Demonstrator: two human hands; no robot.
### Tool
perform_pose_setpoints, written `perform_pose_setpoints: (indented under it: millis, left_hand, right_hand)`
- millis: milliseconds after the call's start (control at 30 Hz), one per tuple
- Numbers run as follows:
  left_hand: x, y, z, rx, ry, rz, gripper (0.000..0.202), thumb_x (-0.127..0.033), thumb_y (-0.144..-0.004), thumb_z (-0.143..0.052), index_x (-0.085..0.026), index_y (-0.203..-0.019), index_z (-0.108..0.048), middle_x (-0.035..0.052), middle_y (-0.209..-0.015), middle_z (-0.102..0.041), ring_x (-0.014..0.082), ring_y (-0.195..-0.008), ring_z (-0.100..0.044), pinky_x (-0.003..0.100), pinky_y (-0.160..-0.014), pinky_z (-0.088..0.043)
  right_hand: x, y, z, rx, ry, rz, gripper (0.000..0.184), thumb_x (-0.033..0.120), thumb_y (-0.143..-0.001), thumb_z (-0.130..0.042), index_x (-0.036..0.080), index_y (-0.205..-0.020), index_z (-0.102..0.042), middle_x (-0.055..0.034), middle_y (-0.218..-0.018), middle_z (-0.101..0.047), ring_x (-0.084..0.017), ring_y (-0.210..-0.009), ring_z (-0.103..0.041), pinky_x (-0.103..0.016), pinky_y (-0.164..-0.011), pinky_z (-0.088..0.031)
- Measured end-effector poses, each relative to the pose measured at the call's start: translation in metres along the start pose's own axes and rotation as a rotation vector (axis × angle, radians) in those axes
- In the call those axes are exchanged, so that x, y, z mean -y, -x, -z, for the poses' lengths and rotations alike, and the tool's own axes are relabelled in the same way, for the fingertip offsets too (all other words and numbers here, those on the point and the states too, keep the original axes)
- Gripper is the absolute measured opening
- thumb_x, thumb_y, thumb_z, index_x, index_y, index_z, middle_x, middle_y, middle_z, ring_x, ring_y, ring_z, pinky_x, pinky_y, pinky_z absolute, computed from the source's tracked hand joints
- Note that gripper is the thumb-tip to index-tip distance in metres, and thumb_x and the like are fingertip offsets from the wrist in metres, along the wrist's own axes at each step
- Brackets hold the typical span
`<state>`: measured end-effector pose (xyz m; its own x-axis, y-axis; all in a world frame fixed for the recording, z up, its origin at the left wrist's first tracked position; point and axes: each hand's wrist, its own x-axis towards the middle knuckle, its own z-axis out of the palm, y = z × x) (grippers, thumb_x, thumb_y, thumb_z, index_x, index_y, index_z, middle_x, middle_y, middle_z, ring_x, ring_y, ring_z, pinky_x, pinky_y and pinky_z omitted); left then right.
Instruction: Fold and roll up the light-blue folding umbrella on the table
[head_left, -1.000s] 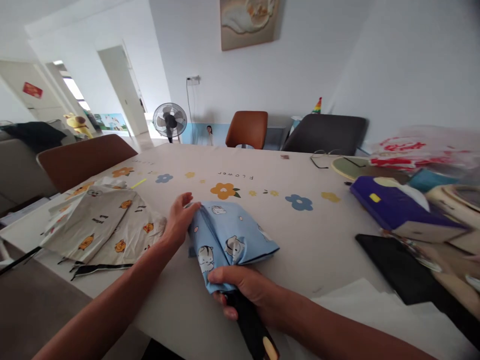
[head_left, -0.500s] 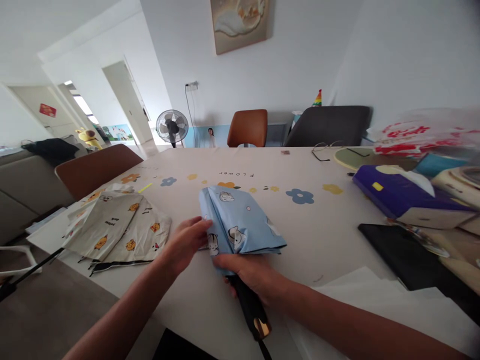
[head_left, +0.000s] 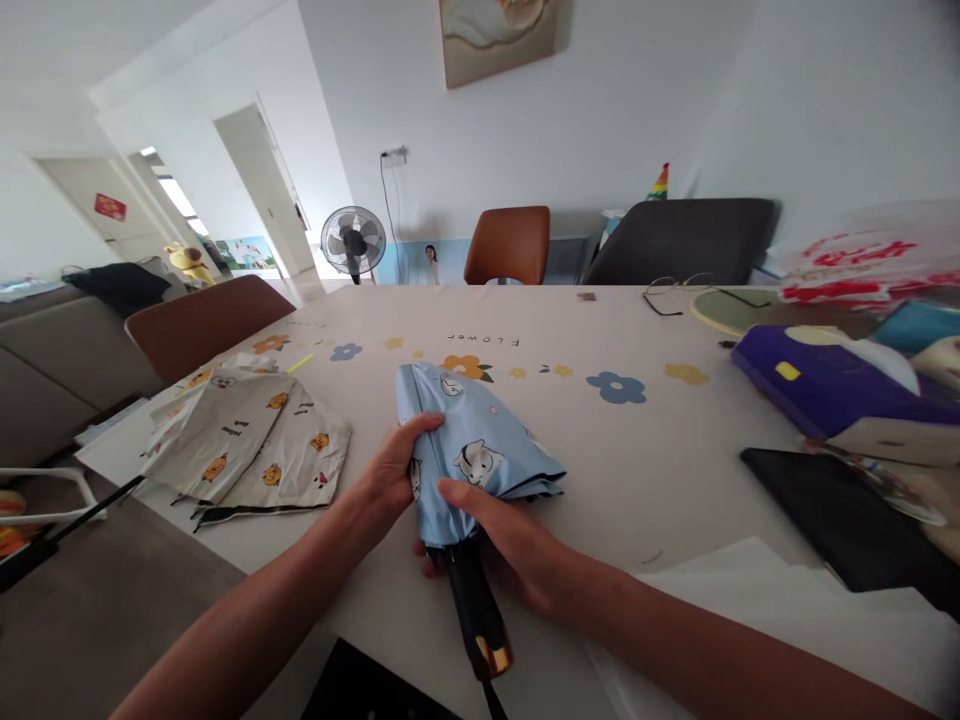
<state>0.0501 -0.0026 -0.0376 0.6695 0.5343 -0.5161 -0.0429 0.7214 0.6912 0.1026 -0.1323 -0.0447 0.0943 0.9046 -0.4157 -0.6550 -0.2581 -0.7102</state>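
Observation:
A light blue folding umbrella (head_left: 487,425) with cartoon animals on its loosely folded canopy is held above the table, its black handle (head_left: 474,605) with a gold-coloured end pointing toward me. My left hand (head_left: 396,465) grips the canopy's left edge, thumb on top and the other fingers hidden underneath. Around the lower canopy, near the top of the handle, my right hand (head_left: 517,545) is closed, with its thumb pressed on the fabric. Beside my left forearm lies a second umbrella (head_left: 251,440), cream with small orange figures, partly folded, its black shaft jutting over the table's left edge.
The white table (head_left: 360,610) carries a flower print. On its right side are a purple tissue pack (head_left: 817,385), a black tablet-like slab (head_left: 817,510), white sheets (head_left: 757,620), eyeglasses (head_left: 664,297) and a plastic bag (head_left: 862,255). A dark flat object (head_left: 367,685) sits at the near edge.
My left hand has closed on the canopy's left side, where its fingers were only near the edge. The loose fabric is drawn narrower, and the handle has swung slightly left.

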Motion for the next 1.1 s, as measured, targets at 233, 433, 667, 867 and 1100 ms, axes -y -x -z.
perform_pose_setpoints:
  millis: [233, 433, 667, 867, 1100]
  left_hand:
    - [0.005, 0.003, 0.005, 0.050, 0.003, 0.086, 0.039, -0.028, -0.072, -0.062, -0.007, -0.105, -0.059, 0.0095, -0.071, -0.069, 0.0232, -0.063, -0.067, 0.036, -0.065, -0.057]
    - [0.006, 0.005, 0.003, 0.184, 0.073, 0.162, 0.048, -0.039, -0.075, -0.061, -0.008, -0.111, -0.058, 0.0129, -0.086, -0.070, 0.0265, -0.080, -0.068, 0.040, -0.079, -0.054]
    - [0.007, -0.004, 0.007, 0.063, -0.094, -0.029, 0.044, -0.043, -0.072, -0.061, -0.012, -0.103, -0.061, 0.0123, -0.097, -0.068, 0.0275, -0.094, -0.064, 0.039, -0.085, -0.051]
    - [-0.015, -0.004, 0.012, -0.468, -0.699, -0.907, 0.049, -0.028, -0.071, -0.062, -0.020, -0.118, -0.050, 0.0086, -0.132, -0.049, 0.0244, -0.124, -0.044, 0.039, -0.103, -0.035]
    - [-0.029, -0.010, -0.060, 0.435, -1.669, -0.911, 0.034, -0.021, -0.080, -0.044, -0.022, -0.109, -0.060, 0.0035, -0.120, -0.060, 0.0188, -0.113, -0.052, 0.036, -0.099, -0.036]
  right_hand:
    - [-0.013, 0.003, -0.001, 0.084, -0.081, -0.036, 0.030, 0.028, -0.073, -0.065, 0.008, -0.094, -0.063, -0.0092, -0.087, -0.067, -0.020, -0.086, -0.064, -0.037, -0.086, -0.049]
    - [-0.013, 0.002, 0.000, 0.108, -0.044, -0.127, 0.019, 0.028, -0.076, -0.055, 0.011, -0.084, -0.060, -0.0082, -0.077, -0.069, -0.017, -0.062, -0.067, -0.032, -0.072, -0.052]
    - [-0.009, 0.002, -0.003, -0.017, 0.032, -0.254, 0.020, 0.024, -0.080, -0.044, 0.016, -0.061, -0.047, 0.0054, -0.043, -0.048, -0.008, -0.030, -0.048, -0.018, -0.036, -0.036]
    - [-0.006, 0.004, -0.003, 0.042, 0.019, -0.267, 0.020, 0.024, -0.083, -0.043, 0.017, -0.063, -0.045, 0.0055, -0.044, -0.046, -0.007, -0.031, -0.046, -0.017, -0.035, -0.035]
    - [-0.005, 0.004, 0.000, 0.039, -0.004, -0.251, 0.012, 0.025, -0.080, -0.048, 0.017, -0.071, -0.049, 0.0045, -0.046, -0.048, -0.009, -0.034, -0.045, -0.018, -0.036, -0.038]
